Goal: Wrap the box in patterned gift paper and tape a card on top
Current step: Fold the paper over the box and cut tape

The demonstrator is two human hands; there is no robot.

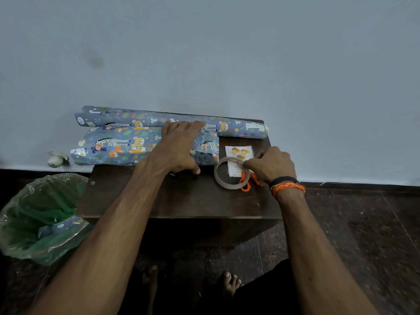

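Dark wooden table (181,201): left hand (179,146), fingers spread, presses blue animal-print wrapped box (118,144); right hand (270,164) pinches clear tape ring (218,178) near right edge.

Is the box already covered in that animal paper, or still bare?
Covered on the sides shown: patterned paper wraps the box, with no bare cardboard visible. The left hand rests on it. Its underside is hidden.

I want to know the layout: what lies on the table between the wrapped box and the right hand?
In the head view, the tape roll and the card lie between the wrapped box and the right hand, with orange scissors beside them.
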